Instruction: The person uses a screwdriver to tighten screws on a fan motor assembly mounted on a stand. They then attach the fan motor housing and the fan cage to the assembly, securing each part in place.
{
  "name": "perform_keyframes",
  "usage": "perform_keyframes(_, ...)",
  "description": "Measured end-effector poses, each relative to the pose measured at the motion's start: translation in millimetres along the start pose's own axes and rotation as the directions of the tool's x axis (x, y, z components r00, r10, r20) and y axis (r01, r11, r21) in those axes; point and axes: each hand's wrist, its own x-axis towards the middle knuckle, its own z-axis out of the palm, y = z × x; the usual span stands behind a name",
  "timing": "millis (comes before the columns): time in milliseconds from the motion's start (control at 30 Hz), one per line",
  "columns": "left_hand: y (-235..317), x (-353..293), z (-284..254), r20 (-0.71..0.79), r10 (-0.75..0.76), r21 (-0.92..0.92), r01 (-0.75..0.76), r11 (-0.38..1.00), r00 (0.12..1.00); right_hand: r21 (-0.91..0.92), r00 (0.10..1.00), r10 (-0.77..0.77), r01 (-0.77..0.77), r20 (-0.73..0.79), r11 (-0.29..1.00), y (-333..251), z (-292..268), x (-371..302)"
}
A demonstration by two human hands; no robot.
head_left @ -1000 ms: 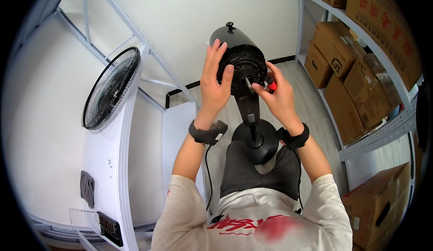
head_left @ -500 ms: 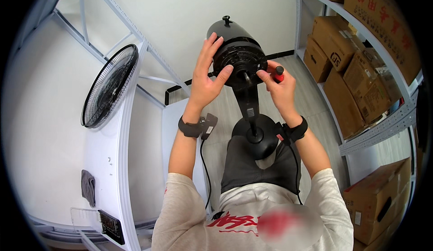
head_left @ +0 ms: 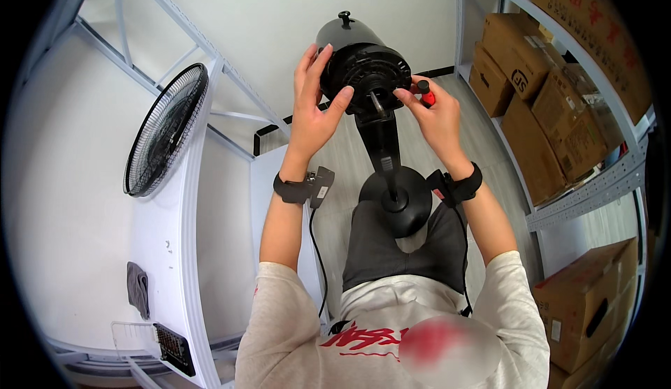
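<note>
The black motor head (head_left: 353, 36) of a pedestal fan faces me with its front plate bare and a metal shaft (head_left: 378, 102) sticking out. My left hand (head_left: 313, 120) grips its left side, fingers along the housing and thumb at the front rim. At the right rim, my right hand (head_left: 440, 123) touches the housing with thumb and fingertips. A red screwdriver (head_left: 428, 98) with a black end is tucked in that same hand; its far part is hidden. Below, the black stand (head_left: 379, 144) runs down to a round base (head_left: 414, 214) between my legs.
On the white shelf (head_left: 189, 249) at left lie a black fan grille (head_left: 168, 130), small metal pieces, a grey cloth (head_left: 138, 290) and a black case of bits (head_left: 173, 348). At right, a metal rack holds several cardboard boxes (head_left: 531, 141). Cables hang from both wrist straps.
The fan head and both hands sit slightly higher and farther left in view. The hands keep their places on the housing, and the screwdriver stays in my right hand.
</note>
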Motion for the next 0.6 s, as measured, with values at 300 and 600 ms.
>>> perform_keyframes(300, -1, -7, -4, 0.052, -0.083, -0.158, 0.09, 0.983, 0.995, 0.179, 0.953, 0.219, -0.258, 0.208, 0.949, -6, -13, 11)
perform_keyframes(600, 1, -11, -1, 0.087, -0.159, -0.209, 0.174, 0.962, 0.984, 0.114, 0.952, 0.253, -0.274, 0.17, 0.955, -9, -3, 4)
